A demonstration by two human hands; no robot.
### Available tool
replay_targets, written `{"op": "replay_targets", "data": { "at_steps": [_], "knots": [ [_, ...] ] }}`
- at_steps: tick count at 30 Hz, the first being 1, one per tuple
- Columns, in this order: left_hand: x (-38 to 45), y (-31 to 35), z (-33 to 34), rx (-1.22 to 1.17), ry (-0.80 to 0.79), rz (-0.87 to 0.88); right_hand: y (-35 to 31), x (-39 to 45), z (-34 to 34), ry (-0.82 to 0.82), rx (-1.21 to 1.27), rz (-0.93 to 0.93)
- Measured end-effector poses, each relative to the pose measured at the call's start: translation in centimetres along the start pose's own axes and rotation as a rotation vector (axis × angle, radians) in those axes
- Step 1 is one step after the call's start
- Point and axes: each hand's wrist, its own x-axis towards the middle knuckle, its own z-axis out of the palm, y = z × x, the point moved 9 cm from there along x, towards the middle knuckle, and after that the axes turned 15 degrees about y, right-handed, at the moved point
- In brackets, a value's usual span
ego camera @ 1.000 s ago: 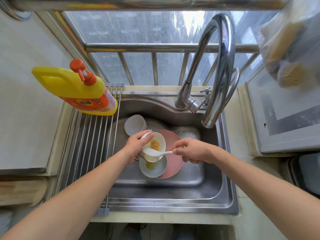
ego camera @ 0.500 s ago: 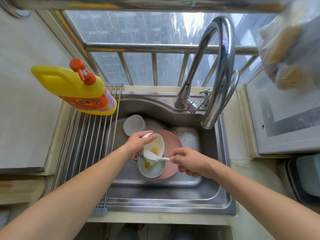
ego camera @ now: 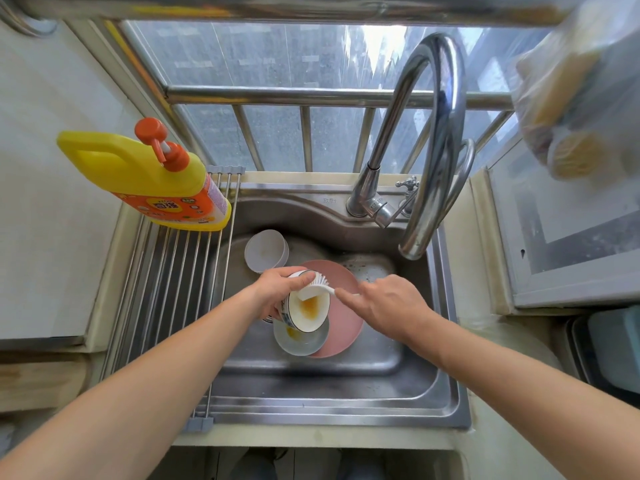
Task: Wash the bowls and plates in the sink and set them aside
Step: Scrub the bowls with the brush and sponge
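Scrubbing had barely begun: the left hand (ego camera: pixel 277 289) gripped a yellow-stained white ceramic bowl (ego camera: pixel 308 308), the right hand (ego camera: pixel 388 306) pinched a white plastic brush (ego camera: pixel 317 287), other crockery beneath unwashed.

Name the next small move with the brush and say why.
Probably sweep the brush, held by the right hand, down into the bowl that the left hand tilts: its bristles sit at the rim, while orange residue still coats the inside.

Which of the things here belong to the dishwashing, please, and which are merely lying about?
In use: left hand gripping stained bowl; right hand holding dish brush; grey bowl; pink plate; white bowl; sink; drying rack.
Idle: detergent bottle; faucet; bagged sponges.
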Motion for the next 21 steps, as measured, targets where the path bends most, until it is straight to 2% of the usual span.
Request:
{"op": "replay_targets", "data": {
  "at_steps": [2,5,8,10,12,17,21],
  "knots": [
    [-0.1,0.0,-0.1,-0.001,-0.002,0.002,-0.4,-0.4,0.8,-0.032,0.080,0.045],
    [0.2,0.1,-0.6,-0.026,0.039,0.022,0.2,-1.5,2.5,-0.198,0.565,0.448],
    [0.3,0.2,-1.0,-0.046,0.058,0.037,-0.3,-3.3,4.5,-0.441,1.146,0.867],
    [0.1,0.0,-1.0,-0.074,0.067,0.029,-1.1,-4.0,4.7,-0.587,1.414,1.045],
    [0.0,-0.3,-1.0,-0.107,0.077,-0.010,-0.7,-3.6,4.5,-0.564,1.437,1.073],
    [-0.3,-2.3,-1.5,-0.182,0.095,-0.203,1.7,-4.8,6.5,-0.438,1.204,1.097],
    [-0.3,-2.9,-2.0,-0.198,0.058,-0.229,2.5,-6.5,8.0,-0.339,1.277,1.234]
  ]
}}
